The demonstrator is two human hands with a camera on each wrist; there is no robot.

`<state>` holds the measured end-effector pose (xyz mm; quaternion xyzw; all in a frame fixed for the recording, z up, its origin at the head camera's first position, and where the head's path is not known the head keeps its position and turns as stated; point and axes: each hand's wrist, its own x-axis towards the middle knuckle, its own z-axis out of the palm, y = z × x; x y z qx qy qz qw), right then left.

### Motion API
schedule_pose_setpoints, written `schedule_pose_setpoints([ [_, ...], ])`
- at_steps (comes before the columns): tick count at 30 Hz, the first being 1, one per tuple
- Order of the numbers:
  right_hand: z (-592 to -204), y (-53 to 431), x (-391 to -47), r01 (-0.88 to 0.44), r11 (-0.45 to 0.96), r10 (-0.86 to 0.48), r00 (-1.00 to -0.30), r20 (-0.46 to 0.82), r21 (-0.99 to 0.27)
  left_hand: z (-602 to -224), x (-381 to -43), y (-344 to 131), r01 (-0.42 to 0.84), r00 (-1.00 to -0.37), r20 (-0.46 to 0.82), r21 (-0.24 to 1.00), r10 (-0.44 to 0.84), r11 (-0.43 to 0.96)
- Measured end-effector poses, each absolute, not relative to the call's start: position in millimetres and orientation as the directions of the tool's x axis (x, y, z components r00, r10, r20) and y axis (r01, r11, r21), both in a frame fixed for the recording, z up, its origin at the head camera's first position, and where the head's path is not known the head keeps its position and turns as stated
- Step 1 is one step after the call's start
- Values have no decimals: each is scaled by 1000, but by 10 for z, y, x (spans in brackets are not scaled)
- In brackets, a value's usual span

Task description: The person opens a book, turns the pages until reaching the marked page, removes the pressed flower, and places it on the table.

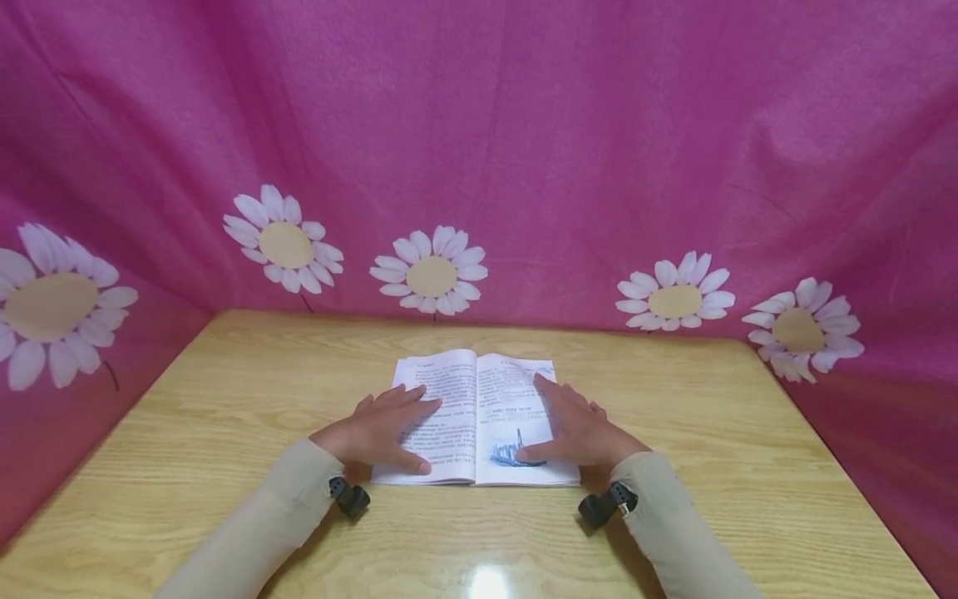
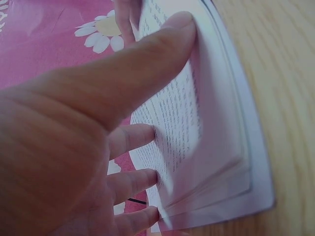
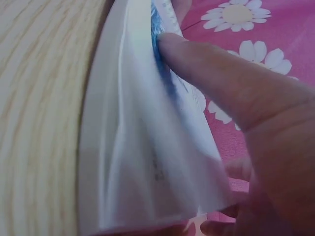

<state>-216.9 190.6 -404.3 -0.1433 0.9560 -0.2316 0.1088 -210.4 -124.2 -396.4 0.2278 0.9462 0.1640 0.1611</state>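
Observation:
An open book (image 1: 456,449) lies flat on the wooden table, its spine pointing away from me. Printed text fills the left page, while the right page has text above a blue drawing (image 1: 506,453). My left hand (image 1: 385,428) rests on the left page with fingers spread and thumb stretched toward the lower part. On the other side, my right hand (image 1: 584,428) lies over the outer edge of the right page, its thumb tip on the drawing. In the right wrist view the page edges (image 3: 147,162) fan slightly apart below the thumb.
The light wooden table (image 1: 247,399) extends around the book. Behind it and at both sides hangs a pink cloth (image 1: 524,166) with large white daisies. A small dark camera (image 1: 350,497) sits at the left wrist and another (image 1: 604,506) at the right.

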Motion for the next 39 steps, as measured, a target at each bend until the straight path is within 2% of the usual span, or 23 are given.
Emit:
schedule_pose_setpoints([
  [13, -3936, 1900, -2135, -133, 719, -309, -941, -142, -682, -3954, -2105, -1242, 389, -836, -230, 390, 498, 834],
  [24, -3794, 1865, -2137, -33, 566, -176, -981, -81, -824, -3972, -2118, -1245, 387, -837, -235, 384, 494, 839],
  [30, -3760, 1853, -2142, -52, 514, -111, -994, -6, -856, -3972, -2106, -1255, 394, -835, -227, 390, 502, 832],
  [39, -3724, 1810, -2118, -166, 556, -136, -985, 108, -814, -3955, -2112, -1249, 399, -833, -231, 378, 502, 835],
])
